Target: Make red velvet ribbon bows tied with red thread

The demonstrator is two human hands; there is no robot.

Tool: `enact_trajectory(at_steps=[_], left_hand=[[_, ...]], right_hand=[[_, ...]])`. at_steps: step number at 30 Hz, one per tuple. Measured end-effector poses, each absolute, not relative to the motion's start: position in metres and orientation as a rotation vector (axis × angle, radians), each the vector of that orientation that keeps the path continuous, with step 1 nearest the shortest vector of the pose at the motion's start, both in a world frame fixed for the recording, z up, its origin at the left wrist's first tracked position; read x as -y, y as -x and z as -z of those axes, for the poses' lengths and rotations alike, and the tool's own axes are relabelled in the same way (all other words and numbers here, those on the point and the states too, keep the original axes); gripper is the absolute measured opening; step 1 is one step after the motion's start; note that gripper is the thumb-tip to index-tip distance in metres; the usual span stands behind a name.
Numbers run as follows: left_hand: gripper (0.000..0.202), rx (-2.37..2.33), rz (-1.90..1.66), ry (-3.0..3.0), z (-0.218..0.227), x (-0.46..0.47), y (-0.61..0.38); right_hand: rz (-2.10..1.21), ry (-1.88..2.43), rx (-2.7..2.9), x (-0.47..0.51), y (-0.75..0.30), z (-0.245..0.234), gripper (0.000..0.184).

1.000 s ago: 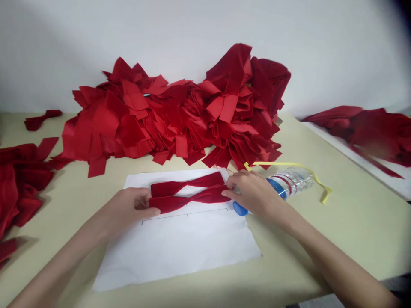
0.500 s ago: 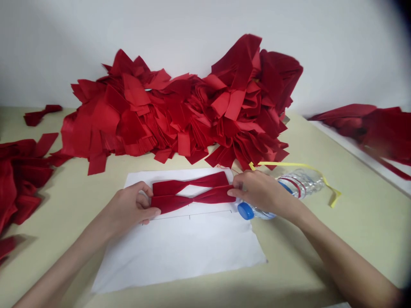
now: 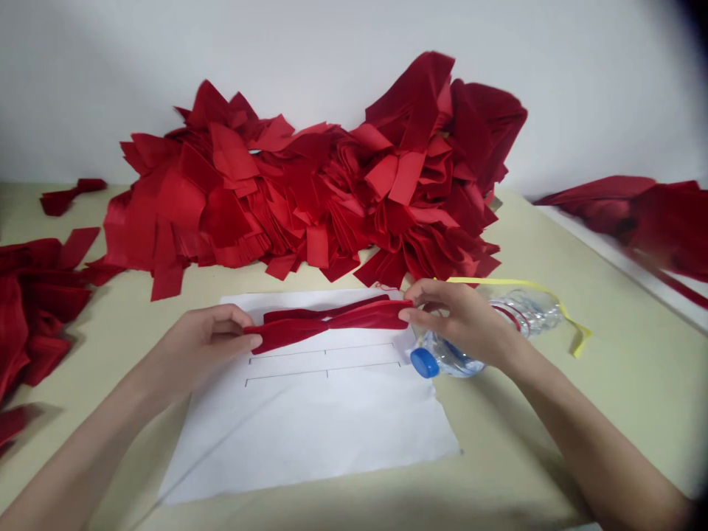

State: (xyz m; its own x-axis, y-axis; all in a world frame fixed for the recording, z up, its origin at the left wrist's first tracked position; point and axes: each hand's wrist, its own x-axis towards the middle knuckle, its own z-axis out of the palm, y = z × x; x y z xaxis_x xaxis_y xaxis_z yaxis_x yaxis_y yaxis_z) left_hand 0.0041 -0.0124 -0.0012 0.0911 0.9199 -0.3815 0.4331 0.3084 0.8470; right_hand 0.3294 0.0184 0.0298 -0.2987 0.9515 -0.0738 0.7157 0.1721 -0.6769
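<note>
White paper (image 3: 315, 442) lies nearest on the pale table (image 3: 619, 369), its lower part bare and two ruled lines (image 3: 327, 374) with short end ticks and a middle tick drawn across its upper half. Beyond those lines, over the top part of the sheet, is the front ribbon (image 3: 287, 334), red and gathered narrow at its middle. The left hand (image 3: 207, 350) pinches its left end between thumb and fingers; the right hand (image 3: 464, 321) pinches the right end the same way, so the strip is held out between them. Whether it rests on the paper or hangs slightly above, I can't quite tell. Just behind it, partly covered, lies a second red ribbon (image 3: 299, 315).

A clear plastic bottle (image 3: 456, 361) lies on its side beneath the right hand, its blue cap (image 3: 425, 363) toward the sheet, and a yellow strip (image 3: 520, 283) runs behind it. Farther off, a red heap (image 3: 33, 310) sits at the left; a much bigger pile (image 3: 310, 199) (all loose, fanned ends) stands against the white wall (image 3: 276, 59).
</note>
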Motion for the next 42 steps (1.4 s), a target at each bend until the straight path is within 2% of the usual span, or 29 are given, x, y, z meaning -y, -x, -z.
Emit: enact_trajectory(at_steps=[4,15,26,31,34,42], left_hand=[[0.022,-1.479,-0.68,-1.178,-0.001,0.009,0.003],[0.019,-1.436,-0.78,-1.124,0.003,0.007,0.011],[0.02,-1.482,-0.742,-1.156,0.003,0.006,0.009],[0.035,-1.457,-0.625,-1.164,-0.003,0.009,0.008],[0.034,-1.45,-0.492,-1.182,-0.004,0.012,0.001],[0.027,-1.545,-0.365,-1.307,0.007,0.017,-0.021]], right_hand=[[-1.044,1.52,1.969,-0.024,-0.333,-0.027,0.026],[-1.461,1.422,1.744,-0.025,-0.339,-0.03,0.024],[-1.389,1.463,1.811,-0.028,-0.336,-0.027,0.023],[-1.238,1.539,1.988,-0.028,-0.337,-0.025,0.019],[-1.164,1.598,2.12,-0.026,-0.336,-0.026,0.014],[-0.663,1.77,2.416,-0.022,-0.332,-0.022,0.008]])
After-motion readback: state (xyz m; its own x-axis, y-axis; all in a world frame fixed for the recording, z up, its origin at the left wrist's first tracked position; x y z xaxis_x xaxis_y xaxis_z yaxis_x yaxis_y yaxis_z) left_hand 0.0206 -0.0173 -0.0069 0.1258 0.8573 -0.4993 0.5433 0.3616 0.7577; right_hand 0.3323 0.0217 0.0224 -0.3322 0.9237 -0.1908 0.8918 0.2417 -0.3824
